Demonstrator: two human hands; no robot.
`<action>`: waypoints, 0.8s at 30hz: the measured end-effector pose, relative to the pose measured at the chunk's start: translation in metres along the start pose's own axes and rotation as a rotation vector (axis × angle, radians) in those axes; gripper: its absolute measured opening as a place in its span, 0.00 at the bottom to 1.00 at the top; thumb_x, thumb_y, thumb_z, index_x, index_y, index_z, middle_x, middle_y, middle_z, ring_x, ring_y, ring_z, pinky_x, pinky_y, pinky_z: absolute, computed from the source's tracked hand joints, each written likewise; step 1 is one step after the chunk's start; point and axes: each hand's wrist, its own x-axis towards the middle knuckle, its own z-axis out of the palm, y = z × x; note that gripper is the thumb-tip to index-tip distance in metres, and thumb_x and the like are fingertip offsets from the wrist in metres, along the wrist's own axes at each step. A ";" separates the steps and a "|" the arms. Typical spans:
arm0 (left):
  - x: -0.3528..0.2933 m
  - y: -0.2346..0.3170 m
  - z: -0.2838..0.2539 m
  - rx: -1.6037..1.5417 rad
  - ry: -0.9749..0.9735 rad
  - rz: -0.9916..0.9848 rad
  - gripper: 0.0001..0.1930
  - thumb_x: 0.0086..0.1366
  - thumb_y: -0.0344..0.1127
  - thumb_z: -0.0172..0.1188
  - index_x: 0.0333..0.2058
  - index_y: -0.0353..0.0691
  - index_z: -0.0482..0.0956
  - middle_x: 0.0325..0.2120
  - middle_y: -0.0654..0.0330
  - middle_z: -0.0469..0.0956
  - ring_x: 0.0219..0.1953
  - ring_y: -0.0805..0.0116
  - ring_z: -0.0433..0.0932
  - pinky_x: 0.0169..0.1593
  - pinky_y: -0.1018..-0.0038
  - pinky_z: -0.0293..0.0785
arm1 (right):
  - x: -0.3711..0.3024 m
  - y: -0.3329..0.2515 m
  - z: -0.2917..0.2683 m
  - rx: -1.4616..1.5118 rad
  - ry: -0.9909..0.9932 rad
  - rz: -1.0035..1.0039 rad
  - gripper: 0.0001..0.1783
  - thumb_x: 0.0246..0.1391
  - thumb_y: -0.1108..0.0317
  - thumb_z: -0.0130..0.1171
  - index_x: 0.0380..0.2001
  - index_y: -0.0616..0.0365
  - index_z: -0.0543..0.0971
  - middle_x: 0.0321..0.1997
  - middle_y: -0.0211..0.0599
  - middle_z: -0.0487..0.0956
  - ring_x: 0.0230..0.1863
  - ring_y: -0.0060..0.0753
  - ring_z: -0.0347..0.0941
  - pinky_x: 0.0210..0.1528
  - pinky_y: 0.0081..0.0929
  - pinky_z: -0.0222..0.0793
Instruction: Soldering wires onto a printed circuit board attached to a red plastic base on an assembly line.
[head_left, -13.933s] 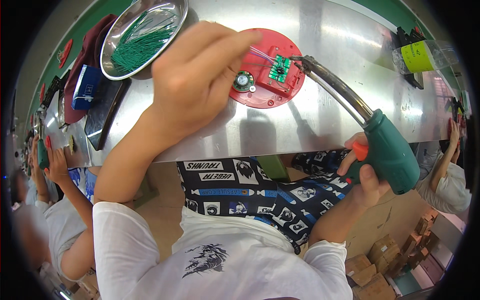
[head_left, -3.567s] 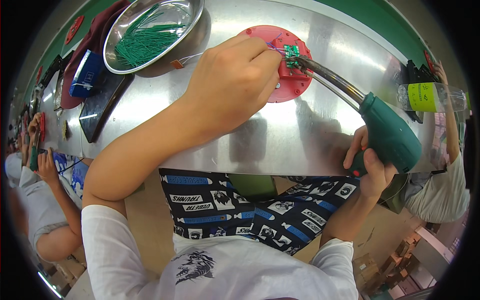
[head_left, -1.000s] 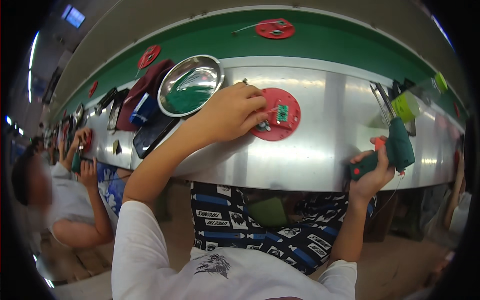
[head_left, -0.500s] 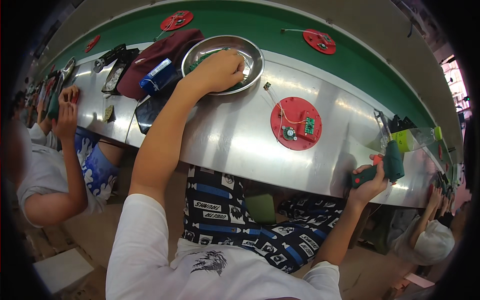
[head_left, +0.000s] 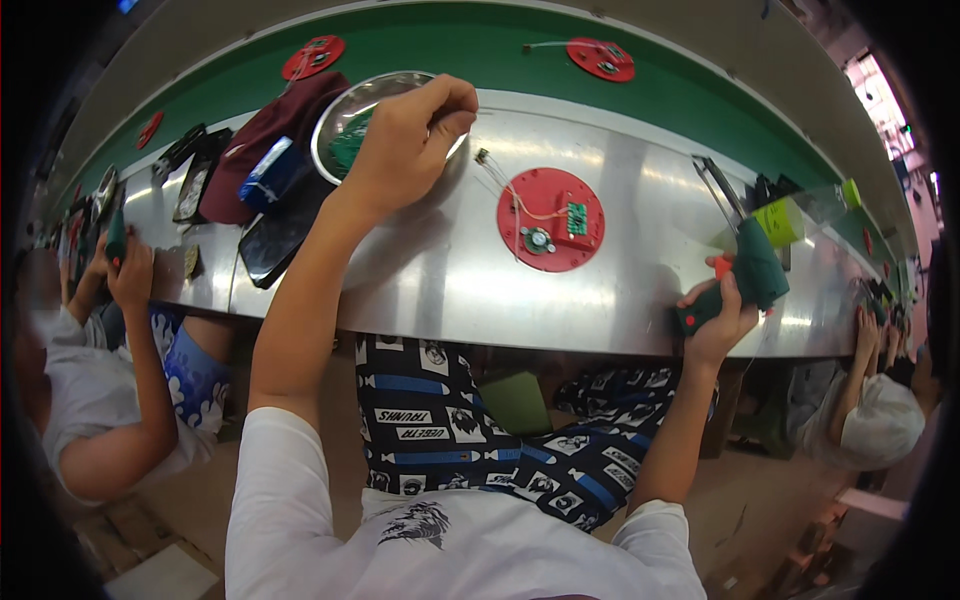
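My left hand [head_left: 405, 140] hovers over the near rim of a steel bowl [head_left: 338, 112] that holds green parts. Its thumb and fingers are pinched together, and anything between them is too small to see. A red round disc [head_left: 550, 218] lies on the steel table to its right. The disc carries a small green circuit board, a round metal part and thin wires. At the table's front edge my right hand [head_left: 715, 315] grips a green soldering gun [head_left: 752, 268] with a red trigger, and its metal tip points away from me.
A maroon pouch [head_left: 290, 115], a blue-white packet [head_left: 268, 170] and black trays [head_left: 278, 232] lie left of the bowl. More red discs [head_left: 600, 58] ride the green belt [head_left: 450, 45] behind. A capped green bottle [head_left: 790, 220] stands at right. Other people sit on both sides.
My left hand has lifted out of the bowl with its fingers pinched. The view has shifted a little, and my right hand still holds the gun at the table edge.
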 end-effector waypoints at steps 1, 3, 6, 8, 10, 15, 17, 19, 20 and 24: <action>-0.003 0.009 0.009 -0.014 -0.024 0.021 0.05 0.64 0.26 0.61 0.38 0.34 0.77 0.29 0.52 0.81 0.30 0.60 0.81 0.35 0.72 0.75 | -0.001 0.000 -0.001 0.008 -0.021 -0.015 0.20 0.59 0.67 0.54 0.51 0.71 0.72 0.39 0.51 0.78 0.16 0.29 0.71 0.17 0.25 0.69; -0.012 0.036 0.027 -0.014 -0.093 0.026 0.05 0.62 0.25 0.62 0.37 0.34 0.78 0.29 0.52 0.81 0.30 0.59 0.81 0.33 0.70 0.75 | -0.005 -0.002 -0.001 0.011 -0.074 -0.022 0.23 0.58 0.68 0.53 0.54 0.73 0.70 0.41 0.53 0.78 0.16 0.31 0.71 0.17 0.25 0.69; -0.025 0.044 0.055 -0.025 -0.153 0.238 0.07 0.58 0.22 0.65 0.36 0.32 0.80 0.26 0.53 0.78 0.25 0.60 0.77 0.29 0.70 0.73 | -0.014 -0.005 -0.006 0.070 -0.236 -0.026 0.27 0.57 0.70 0.53 0.58 0.72 0.67 0.43 0.56 0.77 0.17 0.33 0.73 0.18 0.24 0.69; -0.032 0.038 0.068 0.037 -0.152 0.301 0.07 0.57 0.22 0.65 0.36 0.32 0.80 0.26 0.53 0.78 0.25 0.58 0.77 0.30 0.68 0.74 | -0.029 -0.002 -0.008 0.072 -0.296 0.023 0.29 0.56 0.69 0.57 0.60 0.71 0.67 0.45 0.56 0.78 0.18 0.33 0.73 0.19 0.24 0.69; -0.041 0.036 0.075 0.143 -0.184 0.340 0.07 0.56 0.21 0.64 0.34 0.31 0.80 0.26 0.52 0.78 0.27 0.54 0.78 0.31 0.64 0.75 | -0.040 -0.001 -0.017 -0.012 -0.428 0.056 0.32 0.55 0.66 0.61 0.60 0.70 0.68 0.46 0.56 0.78 0.19 0.32 0.73 0.20 0.24 0.69; -0.043 0.031 0.082 0.201 -0.099 0.370 0.07 0.56 0.21 0.65 0.34 0.32 0.80 0.25 0.54 0.78 0.23 0.59 0.77 0.28 0.69 0.74 | -0.045 -0.006 -0.019 -0.063 -0.536 0.026 0.32 0.55 0.66 0.62 0.59 0.73 0.68 0.46 0.56 0.77 0.20 0.33 0.72 0.19 0.23 0.68; -0.043 0.031 0.081 0.193 -0.086 0.368 0.07 0.57 0.21 0.66 0.35 0.32 0.81 0.25 0.53 0.79 0.23 0.60 0.78 0.27 0.70 0.73 | -0.045 -0.007 -0.022 -0.067 -0.495 0.057 0.32 0.55 0.65 0.62 0.59 0.74 0.68 0.46 0.57 0.77 0.20 0.34 0.72 0.19 0.23 0.67; -0.044 0.032 0.081 0.204 -0.065 0.447 0.07 0.57 0.21 0.66 0.36 0.32 0.81 0.24 0.53 0.79 0.23 0.61 0.79 0.27 0.71 0.73 | -0.042 -0.004 -0.030 -0.056 -0.464 0.046 0.33 0.55 0.65 0.63 0.59 0.74 0.67 0.47 0.59 0.77 0.19 0.35 0.72 0.17 0.23 0.67; -0.044 0.033 0.081 0.203 -0.066 0.441 0.07 0.57 0.21 0.66 0.36 0.32 0.81 0.24 0.53 0.79 0.23 0.61 0.79 0.27 0.71 0.73 | -0.041 -0.003 -0.032 -0.057 -0.467 0.052 0.33 0.55 0.65 0.63 0.59 0.74 0.67 0.47 0.59 0.77 0.19 0.35 0.72 0.17 0.23 0.67; -0.048 0.029 0.086 0.216 -0.097 0.402 0.07 0.57 0.22 0.66 0.36 0.32 0.82 0.22 0.53 0.79 0.22 0.61 0.78 0.26 0.71 0.73 | -0.042 -0.002 -0.036 -0.030 -0.470 0.042 0.35 0.55 0.65 0.63 0.61 0.74 0.64 0.47 0.60 0.76 0.19 0.35 0.72 0.18 0.24 0.68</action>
